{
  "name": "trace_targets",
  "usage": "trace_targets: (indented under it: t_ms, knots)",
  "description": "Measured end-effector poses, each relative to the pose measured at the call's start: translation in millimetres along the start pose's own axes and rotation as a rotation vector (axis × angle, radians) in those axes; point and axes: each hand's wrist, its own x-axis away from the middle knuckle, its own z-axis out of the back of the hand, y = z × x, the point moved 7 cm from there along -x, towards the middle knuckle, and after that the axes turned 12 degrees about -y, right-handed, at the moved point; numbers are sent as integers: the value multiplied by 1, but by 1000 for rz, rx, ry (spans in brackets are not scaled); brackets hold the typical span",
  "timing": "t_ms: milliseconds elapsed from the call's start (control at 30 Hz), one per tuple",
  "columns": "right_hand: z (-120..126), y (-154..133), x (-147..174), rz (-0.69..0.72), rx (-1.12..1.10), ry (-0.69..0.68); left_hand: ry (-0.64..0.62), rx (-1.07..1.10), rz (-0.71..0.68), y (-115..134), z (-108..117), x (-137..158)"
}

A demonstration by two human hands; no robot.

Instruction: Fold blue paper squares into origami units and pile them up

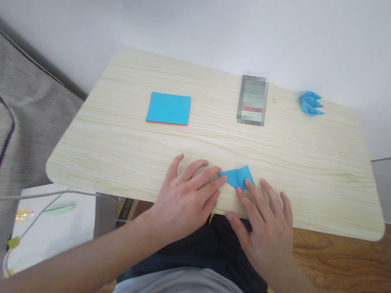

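Note:
A small folded piece of blue paper (238,176) lies flat near the front edge of the wooden tabletop (196,142). At its narrow left tip rest the fingertips of my left hand (187,195), palm down with the fingers spread. Two fingertips of my right hand (266,222) press on the lower right part of the paper, the other fingers stretched out and the thumb apart near the table edge. Neither hand grips the paper. Farther back on the left sits a stack of square paper (169,108), blue on top with an orange edge below.
A blurred phone (253,100) lies toward the back. Several pointed blue folded paper pieces (310,103) are grouped at the back right. A wall (211,20) borders the far edge. To the lower left are a white surface (60,229) and a cable (32,197).

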Motion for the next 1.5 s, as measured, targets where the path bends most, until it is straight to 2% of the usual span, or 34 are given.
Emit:
trace_targets:
  t_ms: [133, 267, 400, 533, 833, 1100, 1300, 1500]
  knots:
    - [0, -9, 6, 65, -81, 17, 60, 38, 49, 1, -1, -3]
    - [4, 0, 6, 56, -172, 104, 111, 97, 65, -1, -3, -7]
    - [3, 8, -1, 189, -213, 39, 109, 122, 78, -2, -3, -8]
    - [5, 12, 0, 235, -245, 44, 100, 132, 93, -1, -3, -9]
    - [-1, 19, 16, 309, -309, 137, 71, 169, -18, 3, -9, -5]
    - [10, 23, -7, 201, -433, 37, 50, 145, 8, 4, -12, -7]
    - [7, 24, -21, 146, -379, -65, 17, 155, -150, 9, -13, -2]
    - [6, 21, -24, 106, -351, -76, -60, 184, -186, 7, -11, 1]
